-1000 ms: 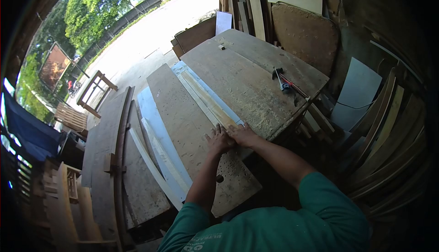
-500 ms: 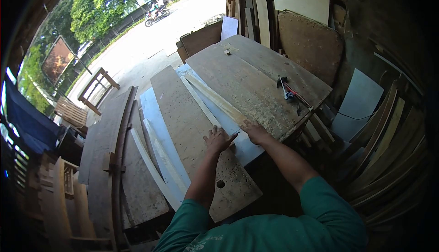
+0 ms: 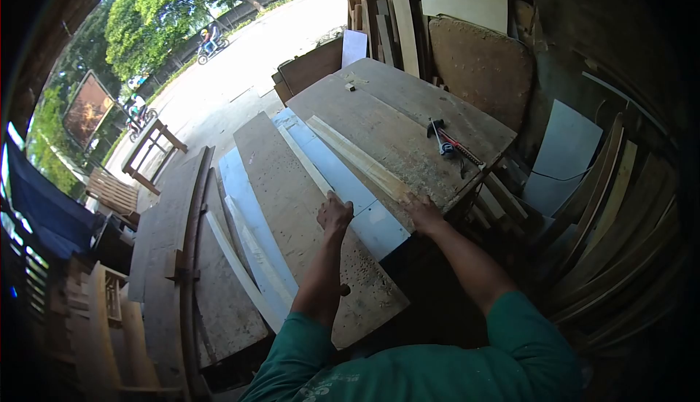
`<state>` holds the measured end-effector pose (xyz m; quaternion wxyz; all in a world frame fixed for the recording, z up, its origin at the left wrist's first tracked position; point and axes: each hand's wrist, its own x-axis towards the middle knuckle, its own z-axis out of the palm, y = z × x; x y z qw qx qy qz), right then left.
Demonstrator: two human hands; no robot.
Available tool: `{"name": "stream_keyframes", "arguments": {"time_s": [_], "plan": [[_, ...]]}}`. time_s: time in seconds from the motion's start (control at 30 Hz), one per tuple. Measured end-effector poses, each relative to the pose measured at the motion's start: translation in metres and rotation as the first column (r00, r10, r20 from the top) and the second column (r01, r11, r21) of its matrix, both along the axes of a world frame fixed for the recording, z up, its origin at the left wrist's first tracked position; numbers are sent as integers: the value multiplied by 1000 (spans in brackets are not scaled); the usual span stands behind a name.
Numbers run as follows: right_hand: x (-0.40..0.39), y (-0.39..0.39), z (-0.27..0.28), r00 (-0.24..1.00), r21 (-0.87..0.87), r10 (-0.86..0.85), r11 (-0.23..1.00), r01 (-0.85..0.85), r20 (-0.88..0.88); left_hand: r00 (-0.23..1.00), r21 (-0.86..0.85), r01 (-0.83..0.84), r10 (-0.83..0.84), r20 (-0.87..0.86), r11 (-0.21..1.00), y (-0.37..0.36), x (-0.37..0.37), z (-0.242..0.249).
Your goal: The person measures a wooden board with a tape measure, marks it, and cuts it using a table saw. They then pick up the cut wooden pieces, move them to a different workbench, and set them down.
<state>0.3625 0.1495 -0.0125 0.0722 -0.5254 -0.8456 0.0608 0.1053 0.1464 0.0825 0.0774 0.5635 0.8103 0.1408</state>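
Note:
My left hand is closed round the near end of a narrow wooden strip, which lies along the edge of a brown board pitted with small holes. To the right, my right hand grips the near end of a second, wider wooden strip. That strip rests along the left edge of the large brown tabletop. Between the two strips shows a pale blue-white panel.
A hammer and a tape measure lie on the tabletop's right side, near a small wood block. More pale strips lie to the left. Curved timber pieces are stacked at right. Motorbikes pass on the road outside.
My right hand has moved right with its strip, widening the gap between the strips. My left hand has gone from spread fingers to closed round its strip. The view has shifted slightly.

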Motion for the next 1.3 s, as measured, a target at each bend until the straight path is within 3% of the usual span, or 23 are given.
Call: {"name": "stream_keyframes", "arguments": {"time_s": [0.07, 0.1, 0.13, 0.17, 0.23, 0.27, 0.33, 0.4, 0.47, 0.53, 0.57, 0.7, 0.77, 0.83, 0.87, 0.9, 1.0, 1.03, 1.07, 1.1, 1.13, 1.17, 1.3], "plan": [[4, 3, -20, 1000, 73, 6, 997, -5, -10, 990, 190, -130, 118, 73, 973, 0, -13, 17], [6, 0, -21, 1000, 54, -2, 999, 3, -15, 952, 98, -140, 106, 287, 985, -4, -28, 41], [9, -4, -19, 1000, 33, -11, 999, 11, -18, 924, 179, -177, 101, 368, 968, -9, -42, 49], [12, -8, -15, 1000, 11, -20, 1000, 20, -20, 725, 65, -179, 87, 683, 982, -15, -59, 62], [15, -13, -1, 999, -47, -34, 998, 33, -1, 392, -14, -123, 62, 918, 992, -28, -97, 60], [15, -13, 3, 999, -76, -37, 996, 37, 10, 97, 2, -97, 7, 995, 995, -35, -120, 48], [13, 2, -6, 999, -60, -47, 997, 48, 8, -123, 8, -171, -29, 992, 985, -61, -127, 46], [15, 28, -13, 998, -42, -61, 997, 60, -8, -519, -89, -228, -44, 854, 970, -68, -126, 41], [13, 50, -14, 995, -47, -91, 995, 89, -40, -469, -153, -334, -23, 883, 930, -71, -117, 43], [14, 50, 8, 992, -117, -124, 986, 119, -31, -444, -101, -169, 16, 896, 980, -70, -131, 29], [10, 46, 0, 988, 22, -125, 992, 127, -91, -526, -93, -30, 63, 848, 995, -66, -139, 22], [26, -13, 18, 843, 350, 21, 915, 200, -537, -307, -79, -118, 39, 951, 990, -63, -144, 11], [43, -56, 6, 628, 84, -125, 952, 293, -768, -231, -55, -171, 14, 973, 984, -75, -125, 25], [66, -77, -29, 478, 58, -213, 869, 491, -852, -149, 2, -228, -37, 988, 974, -88, -112, 34], [83, -77, -71, 372, -142, -395, 822, 552, -840, -95, 44, -244, -69, 993, 969, -93, -109, 38], [105, -65, -124, 257, -335, -563, 736, 588, -786, -41, 88, -259, -102, 994, 962, -97, -107, 41], [165, -10, -265, -41, -510, -787, 358, 782, -616, -3, 202, -159, -205, 979, 966, -108, -121, 44], [187, 13, -303, -155, -610, -835, 246, 754, -529, 135, 240, -299, -207, 969, 924, -111, -110, 48], [209, 30, -304, -147, -558, -810, 247, 792, -567, 137, 278, -311, -246, 959, 909, -113, -113, 45], [231, 63, -326, 29, -548, -865, 342, 763, -500, 147, 314, -332, -280, 949, 890, -121, -116, 44], [253, 95, -346, 210, -535, -873, 443, 720, -440, 148, 291, -404, -252, 956, 867, -121, -95, 62], [267, 128, -390, 550, -598, -792, 582, 551, -265, 150, 268, -448, -224, 963, 853, -122, -91, 66], [271, 181, -367, 697, -573, -698, 642, 509, -162, 249, 196, -637, -42, 968, 745, -134, -73, 87]]}}
